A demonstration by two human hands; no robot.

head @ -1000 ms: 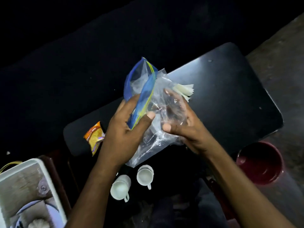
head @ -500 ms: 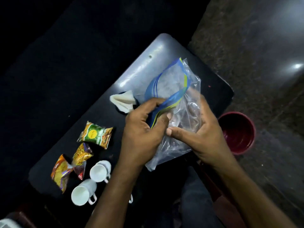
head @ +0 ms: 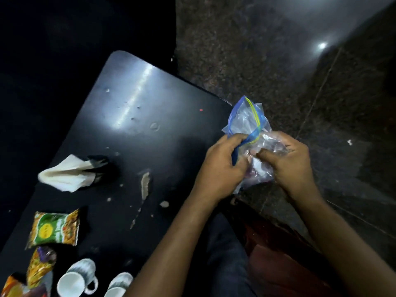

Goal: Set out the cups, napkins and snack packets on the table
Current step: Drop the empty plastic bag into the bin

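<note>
Both hands bunch up the zip-top bag off the bench's right edge!

The left hand point(head: 220, 166) has its grip clenched on the blue-sealed zip-top bag point(head: 249, 123), and the right hand point(head: 289, 161) grasps its crumpled clear plastic too, at three o'clock. On the black bench point(head: 150, 116), the white napkins point(head: 66, 174) lie at nine o'clock, the green snack packet point(head: 54, 229) and two more packets point(head: 39, 265) at eight, and two white cups point(head: 76, 279) on their sides at seven.

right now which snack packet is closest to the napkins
The green snack packet, lying flat just below the white napkins; the yellow packet and orange packet sit further down toward the table's near corner.
</note>
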